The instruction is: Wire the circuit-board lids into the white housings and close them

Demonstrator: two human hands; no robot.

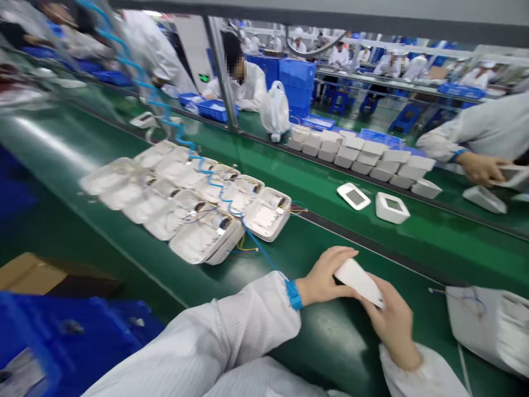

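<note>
**Both hands on one white shell**

The left hand (326,275), w/ a blue wrist strap (294,295) at the cuff, meets the right hand (392,322) over the green bench (330,342), near its front edge. Btw them sits a smooth white curved plastic shell (359,281). The left fingers (339,255) curl over its upper end and the right fingers (374,309) wrap its lower end, so both hands are clenched on it. Can't tell if it rests on the bench or is held just above.

Back-left on the bench lies a cluster of open white plastic housings w/ coloured wires (185,204), set in rows. A blue coiled cord (206,171) trails across them.

Past a dark strip, two white square devices w/ grey screens (353,196) lie near each other, not touching. Behind them are rows of closed white boxes (363,154) and a small white fan (275,113).

Far right, a co-worker's hand (481,168) grips another white unit. At the lower right edge lies a white housing w/ thin wires (491,325), well apart from the hands.
</note>
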